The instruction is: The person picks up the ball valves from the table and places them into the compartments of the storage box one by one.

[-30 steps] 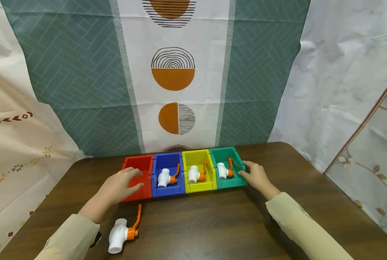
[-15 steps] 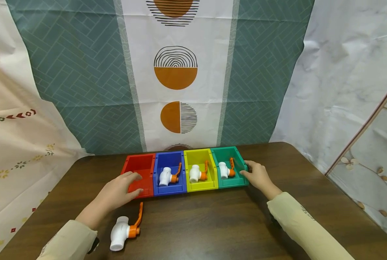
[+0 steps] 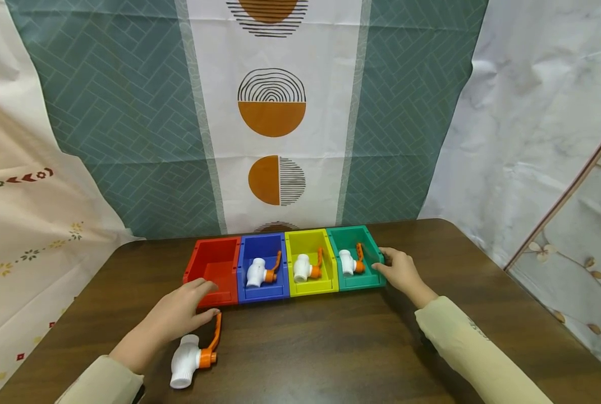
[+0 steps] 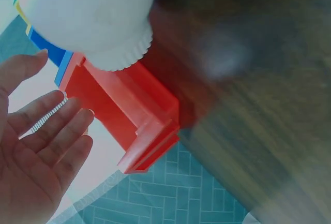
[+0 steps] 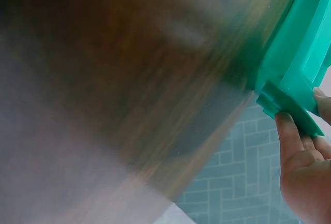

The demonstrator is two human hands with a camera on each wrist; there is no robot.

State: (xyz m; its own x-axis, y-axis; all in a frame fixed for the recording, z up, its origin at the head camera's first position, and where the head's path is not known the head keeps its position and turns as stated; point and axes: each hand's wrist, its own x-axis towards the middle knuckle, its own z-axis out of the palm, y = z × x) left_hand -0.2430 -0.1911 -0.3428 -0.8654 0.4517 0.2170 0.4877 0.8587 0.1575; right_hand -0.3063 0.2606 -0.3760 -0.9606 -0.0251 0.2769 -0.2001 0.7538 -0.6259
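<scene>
A row of joined plastic bins stands at the back: red [image 3: 223, 270], blue [image 3: 267, 295], yellow [image 3: 310, 289] and green [image 3: 362, 282]. White ball valves with orange levers lie in the blue, yellow and green bins; none shows in the red one. Another white ball valve [image 3: 184, 362] lies on the table, its orange lever [image 3: 216, 331] pointing away. My left hand [image 3: 179, 311] hovers between this valve and the red bin, fingers apart and holding nothing. With thumb and fingers on either side, my right hand [image 3: 403, 275] pinches the green bin's right wall.
The dark wooden table [image 3: 320, 348] reaches back to a patterned cloth [image 3: 396, 140] hung close behind the bins. More cloth [image 3: 22, 235] hangs along the left, and a marble-look sheet [image 3: 522, 168] along the right.
My left hand has drawn back from over the red bin toward me, closer to the loose valve. The right hand keeps its hold on the green bin. The view has shifted slightly.
</scene>
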